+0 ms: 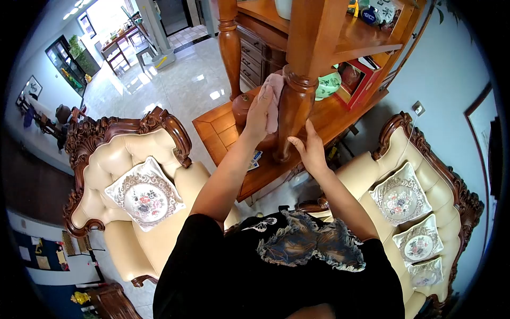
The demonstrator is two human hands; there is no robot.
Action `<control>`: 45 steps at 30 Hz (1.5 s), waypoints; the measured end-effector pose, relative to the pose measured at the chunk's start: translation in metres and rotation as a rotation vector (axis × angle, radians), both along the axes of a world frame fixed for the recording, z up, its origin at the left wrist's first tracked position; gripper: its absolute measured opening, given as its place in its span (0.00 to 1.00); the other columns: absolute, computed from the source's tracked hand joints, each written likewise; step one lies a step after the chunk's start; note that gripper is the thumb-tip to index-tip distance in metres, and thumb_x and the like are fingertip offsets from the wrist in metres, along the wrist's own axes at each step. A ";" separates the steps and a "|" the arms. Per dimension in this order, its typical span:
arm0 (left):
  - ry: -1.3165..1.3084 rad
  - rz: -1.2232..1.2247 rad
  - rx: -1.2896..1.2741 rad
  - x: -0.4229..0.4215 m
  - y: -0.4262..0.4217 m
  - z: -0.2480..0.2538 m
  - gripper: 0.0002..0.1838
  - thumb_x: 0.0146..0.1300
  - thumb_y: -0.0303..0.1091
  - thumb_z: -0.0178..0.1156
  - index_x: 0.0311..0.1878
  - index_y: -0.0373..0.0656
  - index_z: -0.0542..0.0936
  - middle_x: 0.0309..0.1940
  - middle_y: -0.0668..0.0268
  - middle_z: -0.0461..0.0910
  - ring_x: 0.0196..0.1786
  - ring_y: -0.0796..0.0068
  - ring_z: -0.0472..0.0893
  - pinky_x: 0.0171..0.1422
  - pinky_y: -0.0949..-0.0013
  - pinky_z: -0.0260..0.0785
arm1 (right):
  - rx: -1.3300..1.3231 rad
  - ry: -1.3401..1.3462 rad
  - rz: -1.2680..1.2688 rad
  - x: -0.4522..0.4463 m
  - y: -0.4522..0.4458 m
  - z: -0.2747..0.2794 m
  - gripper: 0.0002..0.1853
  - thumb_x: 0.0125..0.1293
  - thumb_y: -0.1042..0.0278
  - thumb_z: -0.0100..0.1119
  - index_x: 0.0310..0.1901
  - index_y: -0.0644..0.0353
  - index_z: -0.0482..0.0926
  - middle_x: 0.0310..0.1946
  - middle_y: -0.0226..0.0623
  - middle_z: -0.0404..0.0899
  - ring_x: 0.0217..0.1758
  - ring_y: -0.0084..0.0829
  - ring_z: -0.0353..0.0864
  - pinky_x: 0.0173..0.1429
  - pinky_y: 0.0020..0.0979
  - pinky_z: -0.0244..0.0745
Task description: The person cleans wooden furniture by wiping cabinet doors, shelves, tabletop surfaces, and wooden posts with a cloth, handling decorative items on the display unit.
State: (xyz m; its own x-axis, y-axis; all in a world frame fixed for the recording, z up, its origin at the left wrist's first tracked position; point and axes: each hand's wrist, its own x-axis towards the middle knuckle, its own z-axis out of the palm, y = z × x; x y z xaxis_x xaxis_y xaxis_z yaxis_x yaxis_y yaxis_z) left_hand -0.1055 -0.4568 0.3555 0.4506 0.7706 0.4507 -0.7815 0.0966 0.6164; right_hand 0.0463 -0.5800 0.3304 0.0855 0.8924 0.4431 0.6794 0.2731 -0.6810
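Observation:
A pink cloth (274,101) lies against the left side of a turned wooden post (298,106) on a wooden shelf unit (366,45). My left hand (257,114) has hold of the cloth, its fingers pointing up and pressing it to the wood. On the other side of the post, lower down, is my right hand (312,149), with thumb and fingers spread and no object in it; whether it touches the post is hard to tell. A reddish-brown round pot (241,109) stands left of the post, partly behind my left hand.
A green bowl (328,86) and a red box (356,80) sit on the lower shelf (212,135). Small cards (255,160) lie near its front. A cream armchair (127,186) is at left and a cream sofa (425,212) at right, both with patterned cushions.

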 end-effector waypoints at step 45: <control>0.860 0.981 0.425 0.021 -0.062 0.118 0.39 0.49 0.43 0.80 0.62 0.35 0.74 0.51 0.53 0.85 0.54 0.57 0.85 0.58 0.60 0.77 | 0.024 0.100 -0.053 -0.017 0.004 -0.016 0.35 0.74 0.69 0.62 0.77 0.64 0.58 0.66 0.61 0.73 0.68 0.57 0.75 0.69 0.43 0.72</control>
